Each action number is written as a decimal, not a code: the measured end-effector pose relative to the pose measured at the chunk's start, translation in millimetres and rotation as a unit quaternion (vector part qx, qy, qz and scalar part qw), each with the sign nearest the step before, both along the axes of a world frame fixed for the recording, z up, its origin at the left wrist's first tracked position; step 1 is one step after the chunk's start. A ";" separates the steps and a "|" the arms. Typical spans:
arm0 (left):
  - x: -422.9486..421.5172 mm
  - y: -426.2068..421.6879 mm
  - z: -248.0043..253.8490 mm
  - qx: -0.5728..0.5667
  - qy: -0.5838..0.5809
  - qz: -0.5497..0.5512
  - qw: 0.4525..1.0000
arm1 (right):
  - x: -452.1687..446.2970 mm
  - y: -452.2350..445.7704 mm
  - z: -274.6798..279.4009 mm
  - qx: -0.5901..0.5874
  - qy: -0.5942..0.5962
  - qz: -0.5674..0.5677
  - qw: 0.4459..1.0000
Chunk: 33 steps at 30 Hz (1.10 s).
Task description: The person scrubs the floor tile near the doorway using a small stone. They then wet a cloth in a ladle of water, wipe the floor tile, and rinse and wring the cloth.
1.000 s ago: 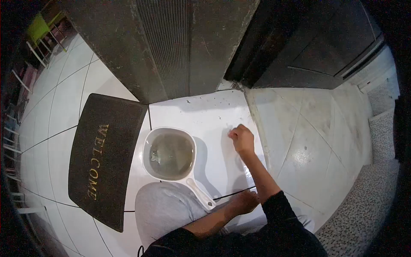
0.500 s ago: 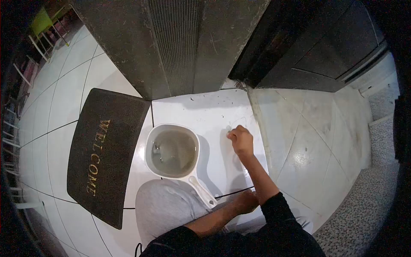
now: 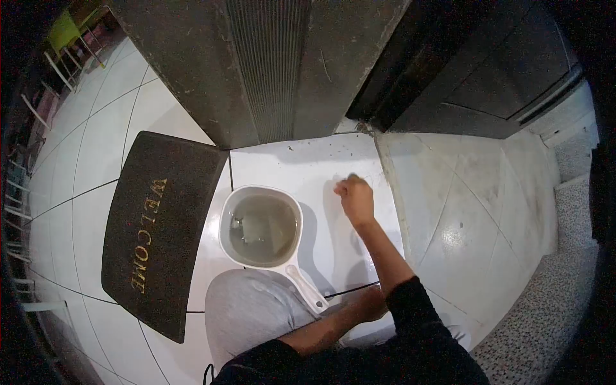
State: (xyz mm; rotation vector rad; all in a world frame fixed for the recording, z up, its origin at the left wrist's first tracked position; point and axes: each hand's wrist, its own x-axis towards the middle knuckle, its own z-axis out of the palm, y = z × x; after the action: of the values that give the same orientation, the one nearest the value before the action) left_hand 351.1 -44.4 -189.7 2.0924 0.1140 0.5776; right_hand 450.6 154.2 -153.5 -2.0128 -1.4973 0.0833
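My right hand (image 3: 356, 197) is closed just above the white floor tile, with its fingers bent inward. Whatever is between the fingers, if anything, is too small to make out. My left hand (image 3: 371, 304) rests low near my lap, its fingers hidden behind my right forearm. A white dipper (image 3: 299, 221) filled with cloudy water stands on the tile to the left of my right hand. Its handle (image 3: 308, 290) slants down toward my left forearm. Small dark specks of dirt (image 3: 333, 154) lie on the tile beyond my right hand.
A dark doormat (image 3: 163, 237) lettered WELCOME lies on the left. Grey door panels (image 3: 266, 70) rise in front, and a dark door (image 3: 478, 83) stands at the right. Marble-like flooring (image 3: 459, 199) borders the tile. My knee (image 3: 250, 308) is beside the dipper.
My right hand has shifted slightly up and to the left over the tile, its wrist turned a little. My left hand and the dipper stay in place.
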 end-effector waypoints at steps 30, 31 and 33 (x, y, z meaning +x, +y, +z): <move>-6.8 0.7 -12.1 -0.179 0.179 -0.163 0.954 | -129.8 9.1 116.8 -0.163 0.356 0.253 0.885; -4.8 -1.5 -16.0 -0.199 0.157 -0.164 0.953 | -140.0 5.2 108.1 -0.164 0.355 0.254 0.885; -0.7 -5.7 -23.0 -0.232 0.120 -0.163 0.952 | -151.9 1.8 94.8 -0.092 0.003 0.317 0.944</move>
State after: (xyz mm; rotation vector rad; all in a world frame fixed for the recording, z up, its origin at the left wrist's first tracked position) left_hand 350.4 -50.1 -212.7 1.6627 0.0358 0.0798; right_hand 298.7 156.0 -58.7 -1.5754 -2.1437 0.5078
